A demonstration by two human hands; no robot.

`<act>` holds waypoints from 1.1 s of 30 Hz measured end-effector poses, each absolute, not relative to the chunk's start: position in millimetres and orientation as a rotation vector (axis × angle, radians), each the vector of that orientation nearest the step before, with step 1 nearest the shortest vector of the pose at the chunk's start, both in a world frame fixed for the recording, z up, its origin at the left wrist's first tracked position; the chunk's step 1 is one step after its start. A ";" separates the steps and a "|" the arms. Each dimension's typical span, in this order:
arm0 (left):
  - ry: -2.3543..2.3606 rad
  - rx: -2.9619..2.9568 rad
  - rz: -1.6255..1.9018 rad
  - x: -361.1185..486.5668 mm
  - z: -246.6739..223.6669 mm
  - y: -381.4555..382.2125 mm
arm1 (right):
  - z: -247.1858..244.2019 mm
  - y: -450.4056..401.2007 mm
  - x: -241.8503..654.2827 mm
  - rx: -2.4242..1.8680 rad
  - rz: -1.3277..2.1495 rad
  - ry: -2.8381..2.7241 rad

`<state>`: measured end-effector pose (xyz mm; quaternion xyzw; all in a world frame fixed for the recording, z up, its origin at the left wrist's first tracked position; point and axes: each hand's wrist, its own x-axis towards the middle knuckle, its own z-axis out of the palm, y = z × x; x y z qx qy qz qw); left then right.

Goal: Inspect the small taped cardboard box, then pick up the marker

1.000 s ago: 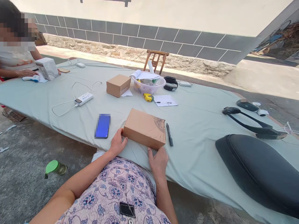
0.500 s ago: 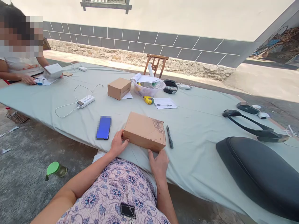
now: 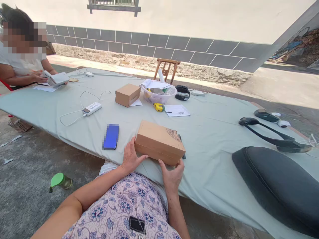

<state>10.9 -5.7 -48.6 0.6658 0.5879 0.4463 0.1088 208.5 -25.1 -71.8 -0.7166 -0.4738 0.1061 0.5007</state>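
Observation:
A brown cardboard box [image 3: 159, 141] with dark curved lines drawn on its top is between my two hands, at the near edge of the cloth-covered table. My left hand [image 3: 132, 156] grips its left end, thumb along the near side. At the lower right corner, my right hand [image 3: 171, 174] holds the box with the thumb on the near face and the fingers partly hidden beneath or behind it. A black marker [image 3: 184, 156] lies just beyond the box's right end, mostly covered by it. Left of the box lies a blue-screened phone [image 3: 111, 136].
Farther back are a second cardboard box [image 3: 127, 95], a filled plastic basket [image 3: 159, 98], a yellow tape measure [image 3: 159, 107] and paper [image 3: 178, 110]. A power strip [image 3: 92, 108] lies left, a black seat [image 3: 276, 186] right. Another person [image 3: 22, 66] handles a white box [image 3: 56, 79].
The cardboard box has shifted right and toward me, its near face showing more, and now covers most of the marker. My left hand moved with it. The other person's hand has risen to the white box.

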 end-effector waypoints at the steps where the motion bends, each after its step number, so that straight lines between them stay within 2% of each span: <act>1: 1.743 1.960 1.304 10.8 -49.2 -5.1 | -70.6 -25.7 207.8 -1.728 0.264 -1.142; 11: 1.774 2.071 1.308 10.1 -58.7 0.3 | -67.0 -28.6 203.6 -1.789 0.291 -1.195; 26: 1.638 1.899 1.385 10.2 -62.5 -2.3 | -68.0 -32.1 199.8 -1.666 0.329 -1.128; 33: 1.455 1.702 1.330 -0.4 -44.6 -3.8 | -67.6 -34.5 219.5 -1.455 0.642 -1.186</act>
